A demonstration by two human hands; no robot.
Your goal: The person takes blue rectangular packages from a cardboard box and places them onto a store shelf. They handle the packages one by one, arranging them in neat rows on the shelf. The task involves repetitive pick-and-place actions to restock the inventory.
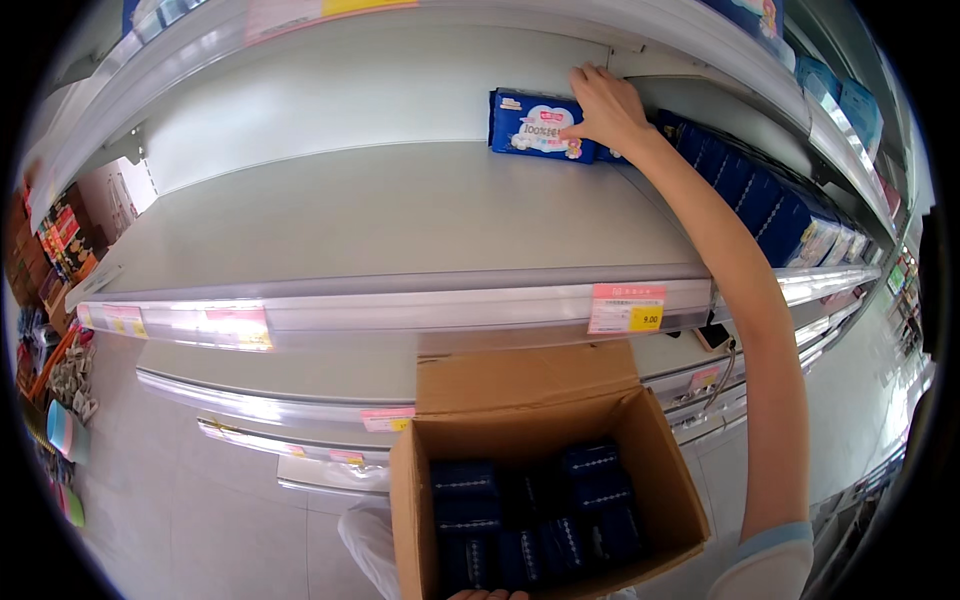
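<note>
My right hand (609, 109) reaches to the back right corner of the shelf (390, 217), with its thumb over the front of a dark blue soft pack (536, 124) that stands against the back panel. Its fingers are at the top of the pack's right end; part of another blue pack (609, 155) shows under the hand. Only the fingertips of my left hand (489, 595) appear at the bottom edge, at the near rim of an open cardboard box (525, 382). Several blue packs (465, 480) lie inside the box.
A row of blue packs (750, 195) stands on the adjoining shelf at the right. Price tags (626, 307) line the shelf's front rail. Another shelf edge crosses above. Lower shelves (285, 367) lie behind the box, one holding a phone-like device (714, 337) with a cord.
</note>
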